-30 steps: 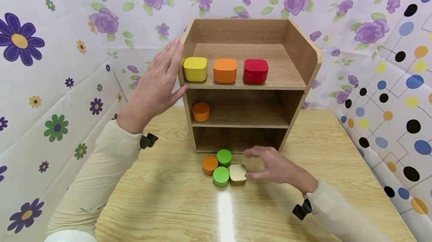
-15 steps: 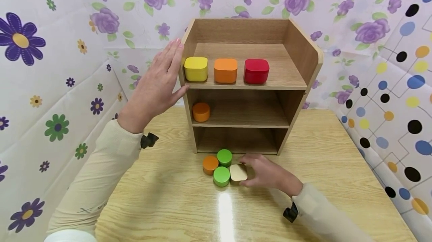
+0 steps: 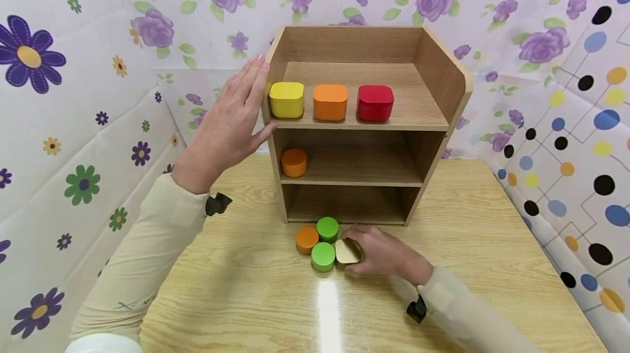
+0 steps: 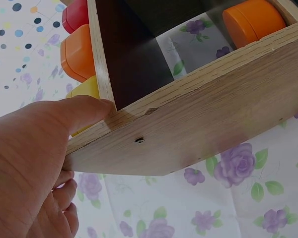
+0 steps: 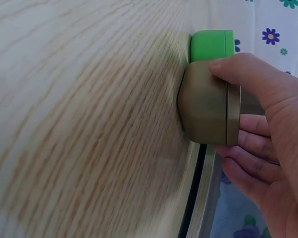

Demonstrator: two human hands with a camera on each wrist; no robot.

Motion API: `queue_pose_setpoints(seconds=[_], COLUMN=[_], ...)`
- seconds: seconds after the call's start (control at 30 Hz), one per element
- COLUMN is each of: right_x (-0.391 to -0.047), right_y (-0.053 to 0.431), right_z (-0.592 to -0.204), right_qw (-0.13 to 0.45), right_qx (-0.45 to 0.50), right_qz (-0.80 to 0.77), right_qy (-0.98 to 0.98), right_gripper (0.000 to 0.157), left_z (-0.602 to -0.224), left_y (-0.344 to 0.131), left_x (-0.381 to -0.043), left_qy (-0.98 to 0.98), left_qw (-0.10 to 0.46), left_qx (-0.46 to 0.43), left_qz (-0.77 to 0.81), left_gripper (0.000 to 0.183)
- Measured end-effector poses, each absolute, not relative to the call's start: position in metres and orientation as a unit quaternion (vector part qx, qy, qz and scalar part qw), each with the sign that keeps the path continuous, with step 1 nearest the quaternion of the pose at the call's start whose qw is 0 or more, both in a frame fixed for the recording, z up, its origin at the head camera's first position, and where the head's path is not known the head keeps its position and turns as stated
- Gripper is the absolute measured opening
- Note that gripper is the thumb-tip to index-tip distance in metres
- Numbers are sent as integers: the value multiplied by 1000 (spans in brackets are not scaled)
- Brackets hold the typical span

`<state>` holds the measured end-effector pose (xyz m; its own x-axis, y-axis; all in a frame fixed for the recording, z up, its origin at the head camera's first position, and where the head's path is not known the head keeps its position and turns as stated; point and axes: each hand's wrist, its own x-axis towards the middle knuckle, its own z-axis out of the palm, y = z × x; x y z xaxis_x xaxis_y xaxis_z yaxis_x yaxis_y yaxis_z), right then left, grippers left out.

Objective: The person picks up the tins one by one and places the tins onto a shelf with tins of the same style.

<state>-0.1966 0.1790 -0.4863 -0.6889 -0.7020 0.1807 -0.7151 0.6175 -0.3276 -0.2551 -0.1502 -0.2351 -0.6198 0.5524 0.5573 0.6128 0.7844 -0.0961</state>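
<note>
My right hand (image 3: 381,252) has its thumb and fingers on opposite sides of a small gold box (image 3: 347,252) with rounded corners, standing on the table. In the right wrist view, a lid seam runs round this gold box (image 5: 206,104), and a green round box (image 5: 211,45) stands beyond it. Two green round boxes (image 3: 323,257) and an orange round box (image 3: 307,239) cluster to its left. My left hand (image 3: 228,115) lies straight-fingered along the left side of a wooden shelf unit (image 3: 354,123). Its thumb (image 4: 92,109) touches the front edge, near the top board.
Yellow (image 3: 287,100), orange (image 3: 330,103) and red (image 3: 375,104) rounded boxes line the top board. Another orange round box (image 3: 293,162) sits at the left of the middle shelf. Patterned cloth hangs behind and at both sides of the wooden table (image 3: 246,298).
My right hand has moved left from beside the gold box and its fingers have closed round it. The left hand has stayed against the shelf unit.
</note>
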Motion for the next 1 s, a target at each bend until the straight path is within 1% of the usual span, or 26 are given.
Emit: queue_pose_setpoints(seconds=[0.37,0.6,0.77,1.0], right_x=[-200,-200,-197,-191], right_y=[177,177,179,185], right_z=[-484,-478,-468,-443], right_qw=[-16,-30,-38,-62], right_qx=[385,386,393,399], right_qz=[191,187,186,191], right_qy=[-903,-903,-900,-895], right_gripper=[55,56,55,52], left_z=[-235,-235,-234,-234], left_y=[-150,-150,-150,-150], left_x=[-255,-256,-255,-255], left_qy=[-901,-899,-899,-901], left_qw=[286,289,290,285], left_qx=[-323,-324,-325,-323], left_qz=[-54,-52,-52,-52], left_gripper=[97,97,97,97])
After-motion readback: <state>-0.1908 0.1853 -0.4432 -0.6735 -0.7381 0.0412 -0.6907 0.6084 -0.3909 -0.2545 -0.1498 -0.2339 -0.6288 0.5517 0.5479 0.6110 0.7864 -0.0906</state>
